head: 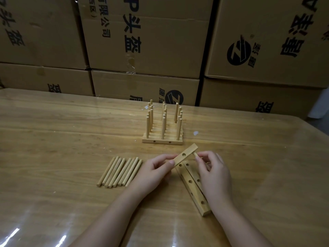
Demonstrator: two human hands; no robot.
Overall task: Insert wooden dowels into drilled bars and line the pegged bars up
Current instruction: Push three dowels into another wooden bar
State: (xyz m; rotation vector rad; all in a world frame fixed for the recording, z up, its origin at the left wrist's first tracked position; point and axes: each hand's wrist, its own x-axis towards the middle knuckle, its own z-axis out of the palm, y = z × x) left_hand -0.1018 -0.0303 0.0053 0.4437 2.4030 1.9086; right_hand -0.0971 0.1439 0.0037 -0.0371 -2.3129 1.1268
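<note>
The left hand (156, 172) grips a drilled bar (185, 155) by its lower end, thumb on top and fingers curled beneath. The bar is lifted off the bench (71, 131) and slants up and to the right, with one hole showing in its upper face. The right hand (213, 175) pinches a dowel (195, 154) between thumb and fingertips. The dowel's tip is just beside the raised bar's edge, and most of its length is hidden by the fingers. Under the right hand, two more bars (191, 182) lie flat side by side, touching along their length, and run from the middle of the bench toward the near edge. Rows of holes show along their tops, and the wrist covers part of the right one. To the left of the left hand, the loose dowels (121, 172) lie packed in a slanted row, their sides touching. Toward the far edge, behind the hands, the pegged bars (162, 134) sit pressed together in a block with dowels standing upright in three lines. The nearest bar shows two small holes in its side. Cardboard boxes (146, 41) with printed lettering are stacked behind the far edge.
</note>
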